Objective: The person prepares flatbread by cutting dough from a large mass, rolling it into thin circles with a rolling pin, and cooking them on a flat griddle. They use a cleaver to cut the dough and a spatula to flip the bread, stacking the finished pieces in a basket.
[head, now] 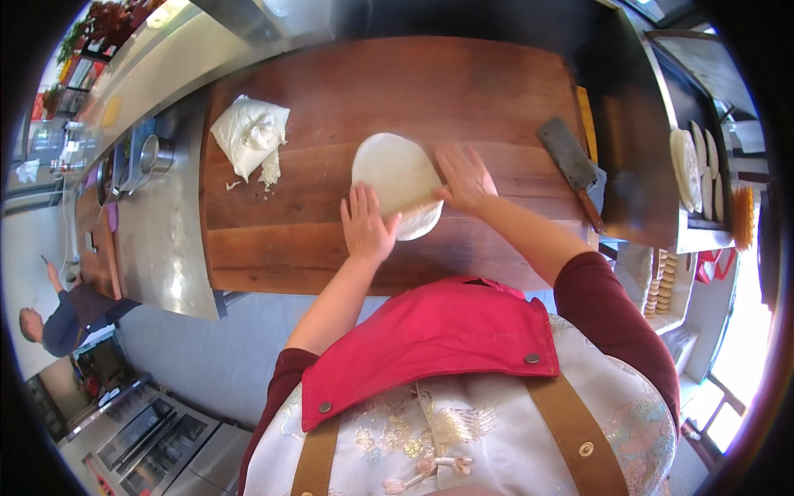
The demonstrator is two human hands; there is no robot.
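Note:
A flat oval sheet of pale dough (pixel 396 167) lies on the brown wooden worktop (pixel 384 74) in front of me. My left hand (pixel 367 226) is palm down at its lower left edge, fingers stretched out. At its right edge my right hand (pixel 466 180) lies flat and slightly blurred, the thumb towards the dough. A blurred tan band (pixel 420 206) crosses the dough between both hands; it may be a thin wooden rolling pin, but its ends are hidden. Neither hand has its fingers wrapped around anything.
An opened plastic bag of white flour or dough (pixel 251 133) sits at left, with crumbs beside it. On the right a cleaver (pixel 567 155) has its handle pointing towards me. Flat breads (pixel 684 170) stand in a case farther right. Another person (pixel 62 322) is at far left.

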